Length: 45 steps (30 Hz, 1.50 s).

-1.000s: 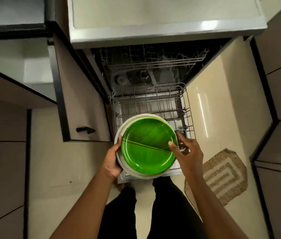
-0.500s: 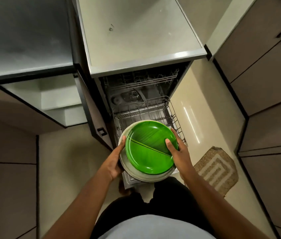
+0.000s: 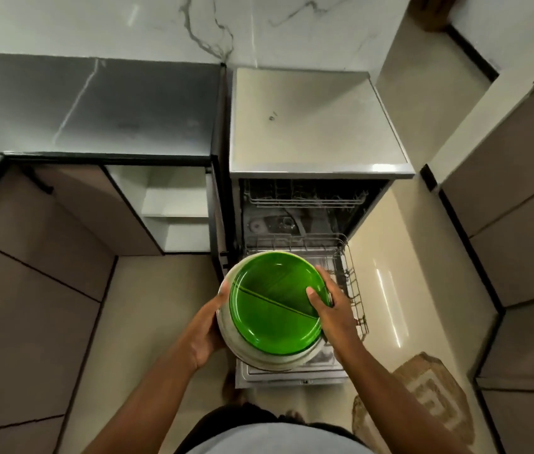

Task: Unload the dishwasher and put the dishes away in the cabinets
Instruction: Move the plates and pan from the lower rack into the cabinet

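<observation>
- Plate stack (image 3: 295, 357) held over the pulled-out lower rack (image 3: 352, 283) of the open dishwasher (image 3: 311, 126); green divided plate (image 3: 275, 303) on top, pale plates under it, count unclear from this angle.
- Left hand (image 3: 206, 326) grips the stack's left rim, thumb over the pale edge, fingers under.
- Right hand (image 3: 331, 306) grips the right rim, thumb on the green plate's face, fingers curled round the edge.
- Upper rack (image 3: 305, 194) sits inside the dishwasher tub, looks bare, though it's dim in there.
- Open cabinet (image 3: 174, 204) just left of the dishwasher, white shelves showing, door (image 3: 218, 224) swung out edge-on.
- Dark worktop (image 3: 95, 106) above that cabinet, left of the dishwasher.
- Woven mat (image 3: 423, 398) on the floor to the right of the dishwasher door (image 3: 292, 376).
</observation>
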### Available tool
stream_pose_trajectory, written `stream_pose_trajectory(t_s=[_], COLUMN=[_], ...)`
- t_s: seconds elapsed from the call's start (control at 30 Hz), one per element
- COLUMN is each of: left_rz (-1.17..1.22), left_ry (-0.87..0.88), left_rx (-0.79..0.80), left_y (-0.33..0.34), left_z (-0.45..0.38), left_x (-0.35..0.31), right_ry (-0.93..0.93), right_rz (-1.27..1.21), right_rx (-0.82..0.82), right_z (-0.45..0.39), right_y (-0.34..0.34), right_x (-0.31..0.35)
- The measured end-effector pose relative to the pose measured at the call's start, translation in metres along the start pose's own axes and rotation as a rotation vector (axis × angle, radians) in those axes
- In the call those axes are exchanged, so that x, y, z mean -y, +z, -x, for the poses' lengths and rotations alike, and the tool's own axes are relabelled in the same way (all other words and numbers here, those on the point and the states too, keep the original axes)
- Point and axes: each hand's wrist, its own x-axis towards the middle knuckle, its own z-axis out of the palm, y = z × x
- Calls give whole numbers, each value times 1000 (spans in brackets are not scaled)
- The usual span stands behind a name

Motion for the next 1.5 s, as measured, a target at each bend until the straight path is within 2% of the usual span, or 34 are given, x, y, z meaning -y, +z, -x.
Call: stream_pose_trajectory(t_s=[0.1,0.23,0.47,0.57,0.73,0.83,0.97,1.07,1.23,1.33,1.5], left_rz=[-11,12,60,25,-48,-131,-244,-235,-135,-51,-121], left_ry=[23,70,133,146,131,105,43,41,31,6,57], left_rx=[4,-92,-173,-194,-122,-140,-175,-197,-148,-206,-309], left_y=[0,-4,-42,-80,-152,-207,-252,-274,-302,-318,-338], left_z=[33,74,133,149,168,176,182,183,165,144,100], left_x=[11,30,35,27,5,-13,-38,-53,-69,-77,-102], right_ry=[3,-14,3,-37,9,12,41,111,173,167,162], right_rz=[4,-21,-43,-6,-41,-34,-38,-65,-243,-275,-242], right_rx=[68,139,240,246,220,173,96,48,131,137,121], right_z=[20,44,67,74,83,90,89,88,69,53,4], right_y=[-3,1,52,90,164,219,270,294,308,314,339], right_x=[5,12,35,42,51,59,64,66,76,81,82])
